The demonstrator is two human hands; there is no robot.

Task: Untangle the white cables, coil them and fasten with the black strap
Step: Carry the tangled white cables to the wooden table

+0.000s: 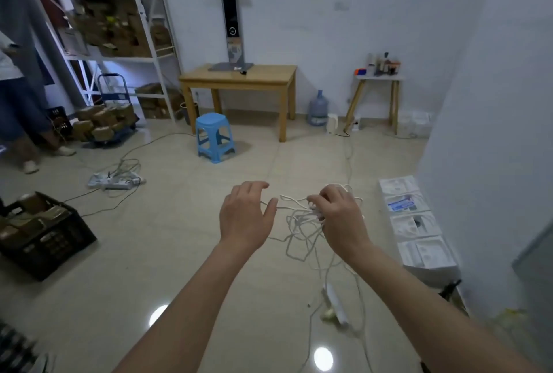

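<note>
Two bare arms reach out over a shiny tile floor (149, 253). The right hand (338, 217) holds a messy bunch of white cables (299, 223), with its fingers (317, 202) curled around the bunch. Loops hang down from it, and some cable trails on the floor. The left hand (245, 217) is spread open, just beside the bunch, and one strand runs to its thumb. Farther back stand a blue stool (214, 136) and a wooden counter (269, 76). A black crate (45, 238) sits on the left. White boxes (416, 223) lie along the right wall.
</note>
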